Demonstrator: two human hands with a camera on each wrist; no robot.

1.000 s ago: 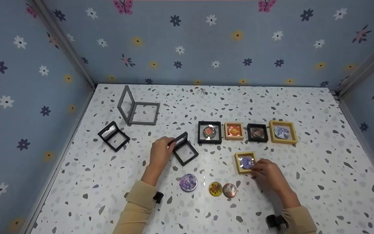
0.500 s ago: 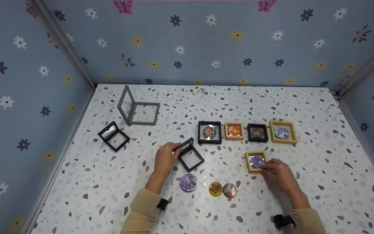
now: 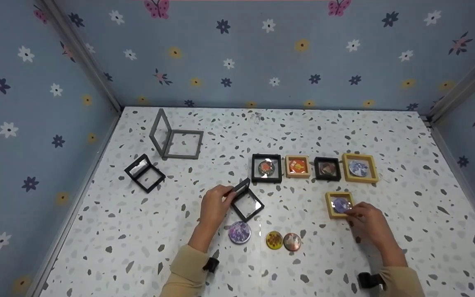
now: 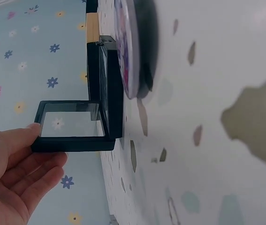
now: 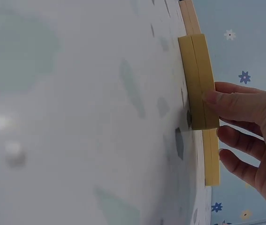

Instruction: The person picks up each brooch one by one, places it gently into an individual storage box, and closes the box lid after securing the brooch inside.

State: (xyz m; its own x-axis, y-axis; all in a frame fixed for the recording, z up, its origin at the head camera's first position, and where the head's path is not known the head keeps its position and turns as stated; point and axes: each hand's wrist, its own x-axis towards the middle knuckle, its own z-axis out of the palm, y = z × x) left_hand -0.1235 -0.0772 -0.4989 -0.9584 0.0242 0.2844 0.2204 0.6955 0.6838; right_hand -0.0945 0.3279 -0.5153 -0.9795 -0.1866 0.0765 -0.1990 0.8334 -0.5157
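Note:
My left hand (image 3: 214, 208) pinches the raised lid (image 3: 241, 187) of a small black display frame, thumb on one side and fingers on the other. In the left wrist view, that black frame (image 4: 72, 144) stands hinged open, its clear window showing no badge. My right hand (image 3: 371, 220) grips a yellow display frame (image 3: 329, 206) by its near right corner. Closed, it has a purple round badge (image 3: 340, 205) behind its window. The right wrist view shows my thumb on the side of the yellow frame (image 5: 196, 82). A purple patterned badge (image 3: 239, 232) lies just below the black frame.
A yellow badge (image 3: 274, 240) and a reddish badge (image 3: 292, 242) lie side by side in front. Behind runs a row of filled frames, from a black frame (image 3: 254, 168) to a yellow frame (image 3: 361, 180). At left, a grey frame (image 3: 182, 156) and another black frame (image 3: 155, 184) stand open.
The yellow frame has slid right with my right hand. My left hand has drawn the open black frame right and toward me, close to the purple patterned badge.

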